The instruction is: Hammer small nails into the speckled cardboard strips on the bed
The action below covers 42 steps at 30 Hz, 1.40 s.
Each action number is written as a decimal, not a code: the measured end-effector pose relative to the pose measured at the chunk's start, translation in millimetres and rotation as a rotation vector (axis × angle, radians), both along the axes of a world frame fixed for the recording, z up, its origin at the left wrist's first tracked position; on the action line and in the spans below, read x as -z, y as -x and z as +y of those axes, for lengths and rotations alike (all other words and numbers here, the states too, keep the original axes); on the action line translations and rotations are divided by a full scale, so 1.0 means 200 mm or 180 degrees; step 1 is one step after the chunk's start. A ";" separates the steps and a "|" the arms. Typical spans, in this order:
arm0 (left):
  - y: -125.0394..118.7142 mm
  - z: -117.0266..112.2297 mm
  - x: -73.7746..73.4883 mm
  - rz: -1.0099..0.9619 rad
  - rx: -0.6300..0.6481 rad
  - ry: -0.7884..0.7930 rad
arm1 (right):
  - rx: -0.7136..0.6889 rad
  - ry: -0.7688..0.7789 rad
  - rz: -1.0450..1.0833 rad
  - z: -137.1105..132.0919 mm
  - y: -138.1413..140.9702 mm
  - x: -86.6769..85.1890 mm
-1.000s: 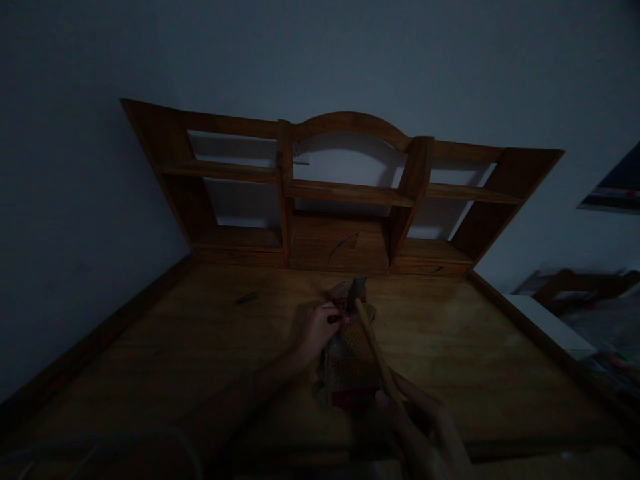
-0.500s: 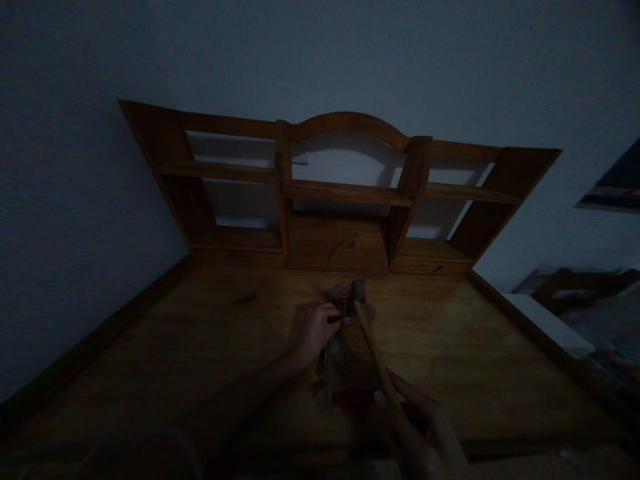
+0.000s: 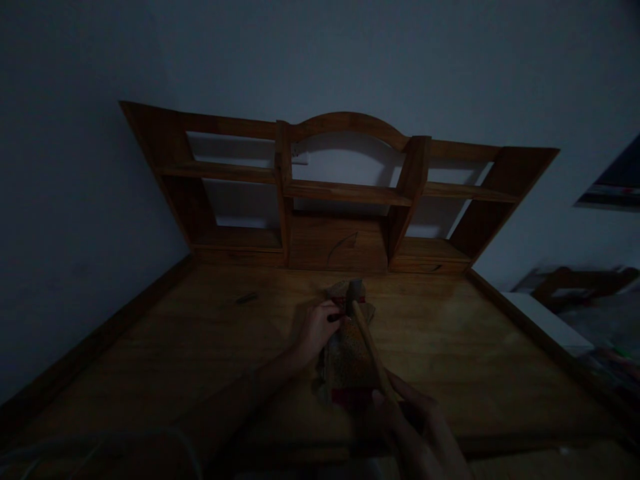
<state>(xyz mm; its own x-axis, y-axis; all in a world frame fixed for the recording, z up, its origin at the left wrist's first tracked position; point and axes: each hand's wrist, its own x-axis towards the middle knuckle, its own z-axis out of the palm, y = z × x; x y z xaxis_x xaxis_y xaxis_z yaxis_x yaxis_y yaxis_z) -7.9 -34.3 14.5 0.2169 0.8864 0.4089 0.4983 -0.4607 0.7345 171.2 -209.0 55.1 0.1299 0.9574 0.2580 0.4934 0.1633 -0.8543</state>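
My right hand [image 3: 417, 420] is wrapped round the wooden handle of a hammer [image 3: 370, 347], near its lower end. The dark hammer head [image 3: 354, 291] sits over the far end of a brown speckled piece with red bands [image 3: 350, 367], which lies on the wooden desk. Just left of the head, my left hand [image 3: 317, 327] has its thumb and fingers pinched together at that piece. Whatever it pinches is too small and dark to make out.
A wooden shelf unit [image 3: 345, 193] with drawers stands along the back of the desk [image 3: 440, 347]. Left of my hands lies a small thin dark object [image 3: 246, 298]. Raised edges border the desk on both sides. A white surface [image 3: 547, 323] and a wooden chair back [image 3: 583, 283] are at right.
The hammer head has shifted very slightly, staying just beside my left fingers. Both hands keep nearly the same place and grip.
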 end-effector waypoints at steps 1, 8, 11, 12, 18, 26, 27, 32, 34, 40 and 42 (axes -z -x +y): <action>0.00 0.00 0.00 -0.0001 0.0017 0.0005 | -0.0053 -0.0109 -0.0086 -0.01 -0.01 0.00; -0.01 0.00 0.01 -0.0048 -0.0012 -0.0002 | -0.0306 -0.0755 -0.0652 -0.02 -0.05 0.08; -0.01 0.00 0.00 -0.0030 -0.0018 0.0042 | -0.0335 -0.1124 -0.1175 -0.01 -0.07 0.13; -0.01 0.00 0.00 -0.0019 -0.0024 0.0043 | -0.0327 -0.1196 -0.1329 0.00 -0.07 0.13; -0.01 0.00 0.01 0.0012 0.0091 0.0059 | -0.0201 -0.1163 -0.1433 0.01 -0.07 0.14; -0.01 0.02 0.05 0.0038 0.0041 0.0037 | -0.0049 -0.1266 -0.1099 -0.01 -0.06 0.17; -0.01 0.02 0.05 0.0047 0.0033 0.0035 | -0.0008 -0.1258 -0.1126 -0.01 -0.06 0.17; -0.01 0.02 0.03 0.0117 -0.0055 -0.0016 | -0.0016 -0.1282 -0.1302 0.00 -0.06 0.11; -0.01 0.02 0.03 0.0136 -0.0068 0.0025 | -0.0001 -0.1334 -0.1321 0.00 -0.06 0.09; -0.01 0.02 0.04 0.0075 -0.0108 0.0082 | -0.0059 -0.1331 -0.1220 0.00 -0.05 0.10; -0.01 0.02 0.04 0.0075 -0.0136 0.0067 | -0.0045 -0.1407 -0.1146 0.01 -0.05 0.11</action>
<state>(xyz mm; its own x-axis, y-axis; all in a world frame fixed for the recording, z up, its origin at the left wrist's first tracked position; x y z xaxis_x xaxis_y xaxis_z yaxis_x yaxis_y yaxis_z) -5.7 -29.9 6.7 0.1880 0.9035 0.3852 0.5345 -0.4232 0.7316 180.4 -207.9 33.9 -0.0524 0.7493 0.6601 0.7361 0.4757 -0.4816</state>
